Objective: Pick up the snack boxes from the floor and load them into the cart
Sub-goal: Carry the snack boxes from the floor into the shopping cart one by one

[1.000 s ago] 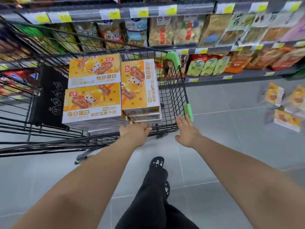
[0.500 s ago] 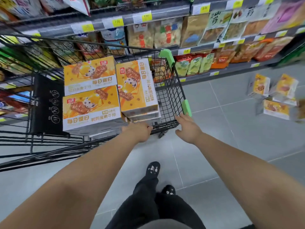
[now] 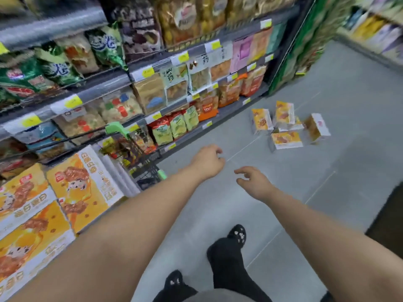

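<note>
Head view.

Surface and room: The scene is a shop aisle with a grey tiled floor (image 3: 305, 203). A shelf unit (image 3: 104, 86) runs along the left side, stocked with bagged snacks behind yellow price labels. A second shelf row (image 3: 375, 33) stands at the far right. The picture is motion-blurred, so the print on the goods is not legible.

Hands: Both bare forearms extend forward over the floor. The left hand (image 3: 208, 162) hangs palm down just beside the cart's front corner. Its fingers (image 3: 216, 150) are loosely curled and hold nothing. The right hand (image 3: 255, 183) lies near it and slightly lower in the picture. Its fingers (image 3: 242, 172) are relaxed, slightly spread, and empty. Neither hand touches a box or the cart. Two feet in black footwear (image 3: 236, 235) stand on the floor below the arms.

Containers: The black wire cart (image 3: 146, 174), with green corner guards, occupies the lower left. It holds several orange-and-white snack boxes in the cart (image 3: 82, 186), packed flat side by side. The snack boxes on the floor (image 3: 285, 129) form a loose cluster well apart from both hands, near the far end of the shelf unit. Some stand upright, and one lies flat at the front.
</note>
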